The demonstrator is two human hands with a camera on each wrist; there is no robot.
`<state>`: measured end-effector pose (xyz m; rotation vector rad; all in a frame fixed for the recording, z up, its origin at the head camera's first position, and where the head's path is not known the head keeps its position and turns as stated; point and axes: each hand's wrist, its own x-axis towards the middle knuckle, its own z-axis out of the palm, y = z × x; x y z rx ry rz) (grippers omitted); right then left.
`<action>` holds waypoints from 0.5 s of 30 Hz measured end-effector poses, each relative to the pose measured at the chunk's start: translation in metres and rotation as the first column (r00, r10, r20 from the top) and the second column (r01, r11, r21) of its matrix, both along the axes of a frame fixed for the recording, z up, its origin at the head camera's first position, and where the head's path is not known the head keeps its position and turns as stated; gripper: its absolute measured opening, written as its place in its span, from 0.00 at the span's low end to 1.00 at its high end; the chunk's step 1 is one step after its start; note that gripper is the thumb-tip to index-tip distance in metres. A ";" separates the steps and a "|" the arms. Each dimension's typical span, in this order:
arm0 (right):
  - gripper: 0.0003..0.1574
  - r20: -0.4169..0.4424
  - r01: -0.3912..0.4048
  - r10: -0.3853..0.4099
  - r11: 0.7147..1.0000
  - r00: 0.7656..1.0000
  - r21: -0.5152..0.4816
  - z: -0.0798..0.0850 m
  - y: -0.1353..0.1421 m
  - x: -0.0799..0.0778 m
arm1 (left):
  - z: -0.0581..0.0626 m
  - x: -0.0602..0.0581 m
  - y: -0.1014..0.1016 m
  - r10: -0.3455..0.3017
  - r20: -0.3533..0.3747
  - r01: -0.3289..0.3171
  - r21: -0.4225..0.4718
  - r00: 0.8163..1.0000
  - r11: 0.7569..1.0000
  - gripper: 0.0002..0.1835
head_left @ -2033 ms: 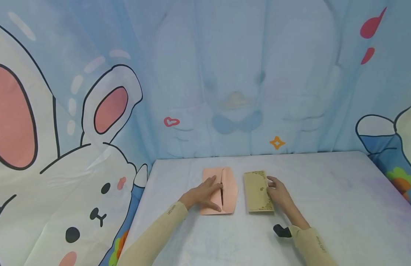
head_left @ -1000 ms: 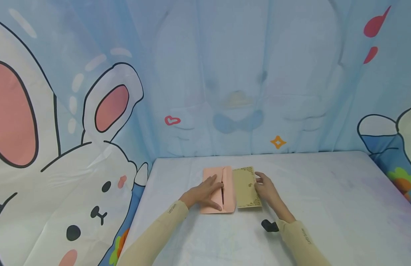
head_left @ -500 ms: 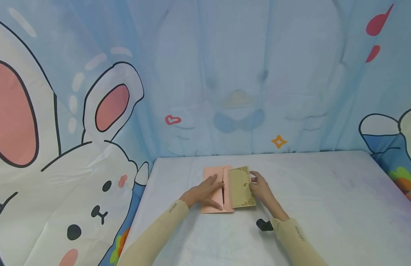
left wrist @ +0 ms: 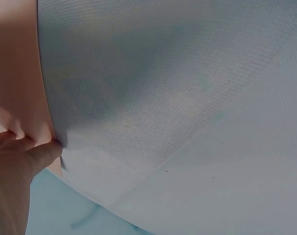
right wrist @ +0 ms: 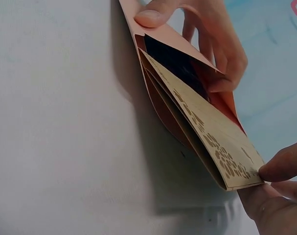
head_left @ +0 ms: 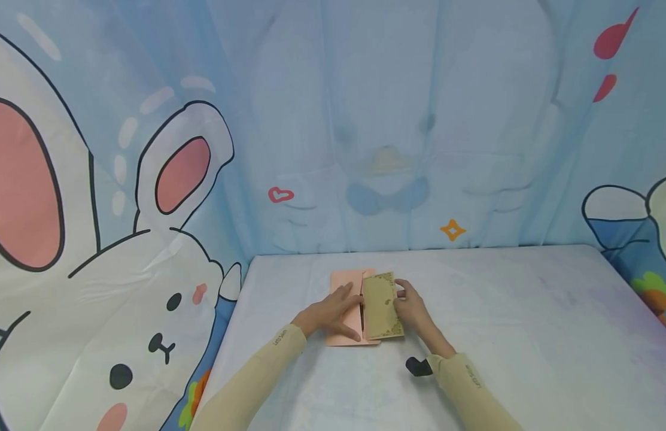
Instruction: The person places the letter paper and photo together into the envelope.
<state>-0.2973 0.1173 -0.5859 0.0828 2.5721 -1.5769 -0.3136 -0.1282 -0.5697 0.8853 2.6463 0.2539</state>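
A pink envelope (head_left: 346, 308) lies on the table, its mouth gaping and dark inside in the right wrist view. My left hand (head_left: 330, 312) rests across it with fingers and thumb spread; in the right wrist view, the thumb presses near one end and a curled fingertip hooks the mouth's edge. My right hand (head_left: 413, 308) pinches the outer edge of a folded tan card (right wrist: 212, 132) with brown ornaments, thumb above and fingers beneath. The card's far edge enters the envelope's mouth, over the flap. In the left wrist view, the left hand (left wrist: 21, 161) touches the envelope's edge (left wrist: 21, 68).
A white cloth covers the table (head_left: 505, 311). Behind it hangs a blue curtain (head_left: 386, 120) with cartoon prints, and a large rabbit print (head_left: 149, 311) stands at the left. A black wrist device (head_left: 419, 366) sticks out by the right cuff.
My right hand has carried the card leftward from beside the envelope, over its flap and to its mouth. The left hand has stayed on the envelope.
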 end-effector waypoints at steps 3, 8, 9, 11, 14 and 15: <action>0.39 -0.003 0.010 -0.010 1.000 1.000 0.005 -0.002 -0.005 -0.001 | 0.000 0.000 0.000 0.002 -0.006 -0.002 -0.006 1.000 1.000 0.49; 0.39 -0.003 0.023 -0.023 1.000 1.000 -0.002 -0.003 -0.013 -0.003 | -0.002 -0.002 0.000 -0.003 -0.017 0.003 -0.020 1.000 1.000 0.50; 0.39 -0.001 0.025 -0.025 1.000 1.000 -0.002 -0.004 -0.014 -0.003 | -0.002 -0.002 0.000 -0.005 -0.018 0.005 -0.020 1.000 1.000 0.50; 0.39 0.004 0.025 -0.025 1.000 1.000 -0.004 -0.004 -0.018 -0.003 | -0.004 -0.003 0.000 -0.011 -0.027 0.010 -0.025 1.000 1.000 0.50; 0.38 0.012 0.020 -0.020 1.000 1.000 -0.002 -0.006 -0.022 -0.003 | -0.005 -0.004 0.000 -0.015 -0.035 0.014 -0.029 0.999 0.999 0.50; 0.38 0.015 0.016 -0.016 1.000 1.000 -0.001 -0.007 -0.024 -0.003 | -0.005 -0.004 0.000 -0.017 -0.038 0.016 -0.030 0.999 0.999 0.50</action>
